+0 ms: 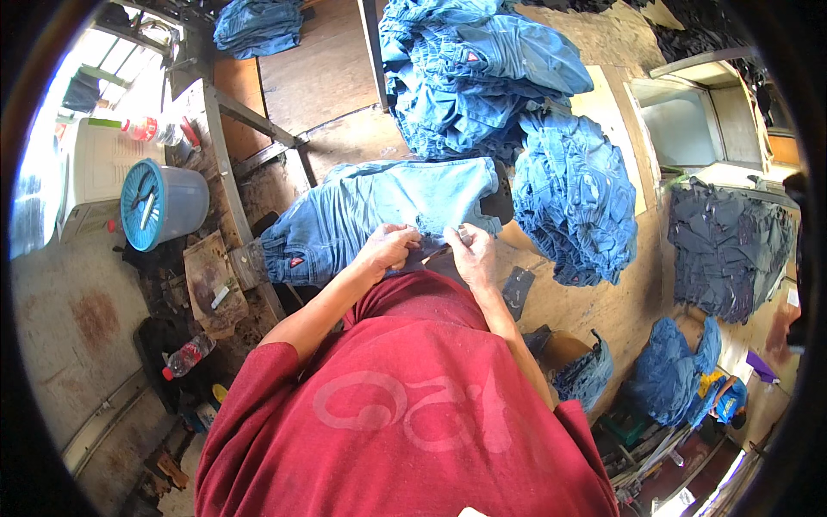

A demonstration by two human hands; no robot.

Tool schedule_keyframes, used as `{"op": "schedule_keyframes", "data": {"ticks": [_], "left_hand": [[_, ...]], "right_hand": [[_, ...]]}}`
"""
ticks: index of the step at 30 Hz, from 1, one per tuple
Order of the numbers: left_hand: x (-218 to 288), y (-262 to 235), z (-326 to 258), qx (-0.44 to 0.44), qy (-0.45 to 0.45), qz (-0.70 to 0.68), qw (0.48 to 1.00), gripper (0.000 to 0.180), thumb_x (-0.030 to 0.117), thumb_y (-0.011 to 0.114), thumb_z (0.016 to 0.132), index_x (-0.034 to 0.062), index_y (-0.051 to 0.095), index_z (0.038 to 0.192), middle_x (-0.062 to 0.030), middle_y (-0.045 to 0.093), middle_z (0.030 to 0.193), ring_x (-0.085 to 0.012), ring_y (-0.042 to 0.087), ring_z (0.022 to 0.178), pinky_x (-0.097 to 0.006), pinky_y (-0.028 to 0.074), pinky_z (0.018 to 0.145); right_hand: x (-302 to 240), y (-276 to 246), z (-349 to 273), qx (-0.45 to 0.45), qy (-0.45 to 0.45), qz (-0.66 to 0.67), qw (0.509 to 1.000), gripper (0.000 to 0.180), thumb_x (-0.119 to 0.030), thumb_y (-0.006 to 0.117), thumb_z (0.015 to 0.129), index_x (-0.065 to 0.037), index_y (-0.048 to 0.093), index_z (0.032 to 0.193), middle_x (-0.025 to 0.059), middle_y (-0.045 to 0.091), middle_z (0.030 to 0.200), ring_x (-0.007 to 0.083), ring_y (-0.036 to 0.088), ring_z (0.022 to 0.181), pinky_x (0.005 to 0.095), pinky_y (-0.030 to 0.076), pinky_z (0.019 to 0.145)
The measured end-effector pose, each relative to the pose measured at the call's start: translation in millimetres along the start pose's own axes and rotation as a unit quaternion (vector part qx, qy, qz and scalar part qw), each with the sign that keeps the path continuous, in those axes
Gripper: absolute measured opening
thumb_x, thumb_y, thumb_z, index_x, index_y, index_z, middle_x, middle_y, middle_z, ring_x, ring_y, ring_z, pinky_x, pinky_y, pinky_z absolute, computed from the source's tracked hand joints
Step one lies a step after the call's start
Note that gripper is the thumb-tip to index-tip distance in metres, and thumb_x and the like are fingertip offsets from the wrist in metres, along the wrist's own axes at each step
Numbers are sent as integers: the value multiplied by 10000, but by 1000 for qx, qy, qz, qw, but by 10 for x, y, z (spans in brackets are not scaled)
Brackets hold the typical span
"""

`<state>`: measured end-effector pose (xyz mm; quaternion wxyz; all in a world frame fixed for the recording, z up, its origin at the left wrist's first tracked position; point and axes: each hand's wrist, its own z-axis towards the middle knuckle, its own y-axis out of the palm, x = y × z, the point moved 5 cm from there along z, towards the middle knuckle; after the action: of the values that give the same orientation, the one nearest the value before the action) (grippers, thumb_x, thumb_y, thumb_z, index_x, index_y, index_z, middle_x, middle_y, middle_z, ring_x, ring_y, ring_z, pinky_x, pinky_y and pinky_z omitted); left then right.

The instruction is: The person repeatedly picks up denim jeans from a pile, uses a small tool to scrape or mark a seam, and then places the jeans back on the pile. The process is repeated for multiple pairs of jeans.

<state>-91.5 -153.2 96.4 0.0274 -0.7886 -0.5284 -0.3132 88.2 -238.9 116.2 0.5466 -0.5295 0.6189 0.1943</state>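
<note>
A pair of light-blue denim shorts [370, 194] lies spread in front of me, its gathered waistband to the left and a small red-and-white tag near it. My left hand [392, 248] is closed, pinching the near edge of the denim. A short way to its right, my right hand [474, 257] is closed on the same edge, close to a leg opening. A small greyish piece [465, 233] shows at the right fingers; I cannot tell what it is. Parts of the edge are hidden by the fingers.
Tall stacks of blue denim [482, 73] and a second pile [575, 198] stand beyond and to the right. A blue-lidded bucket [177, 207] sits left, near a wooden frame [228, 164]. Dark garments [728, 246] lie far right. A person [730, 401] is at lower right.
</note>
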Motion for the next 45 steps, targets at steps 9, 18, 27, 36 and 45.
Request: {"op": "schedule_keyframes", "data": {"ticks": [9,18,27,36,45], "left_hand": [[116,94,28,-57,30,79,995,169,217,722,1001,83,644,932,68,479,643,-29,332,448,-264,252,433],[71,15,-6,-70,3,13,997,142,200,705,1009,75,674,950,63,514,654,-18,339,447,-252,266,425],[98,71,23,-50,11,46,998,140,190,716,998,51,736,1001,73,513,634,-19,340,448,-250,273,427],[49,88,73,-26,40,98,994,179,222,688,1009,54,724,960,59,547,645,-41,393,473,-255,281,440],[-36,33,-42,45,32,8,998,176,214,644,1015,48,674,965,42,545,670,-54,409,499,-252,291,457]], "right_hand": [[-112,9,-28,-6,14,49,999,363,-227,734,999,-23,589,736,-63,491,619,48,400,616,323,343,545],[-125,12,-16,-12,7,42,999,360,-205,721,1006,-23,565,738,-64,458,624,45,378,621,324,324,542],[-130,19,-19,5,-6,33,999,368,-212,719,1006,-26,552,735,-58,445,623,50,377,620,326,322,542],[-142,11,-40,13,-17,18,1000,375,-215,724,1000,-29,544,728,-54,442,614,56,380,608,337,327,535],[67,21,-7,9,-14,37,999,336,-223,751,1002,-23,606,775,-21,595,631,49,486,605,310,410,546]]}}
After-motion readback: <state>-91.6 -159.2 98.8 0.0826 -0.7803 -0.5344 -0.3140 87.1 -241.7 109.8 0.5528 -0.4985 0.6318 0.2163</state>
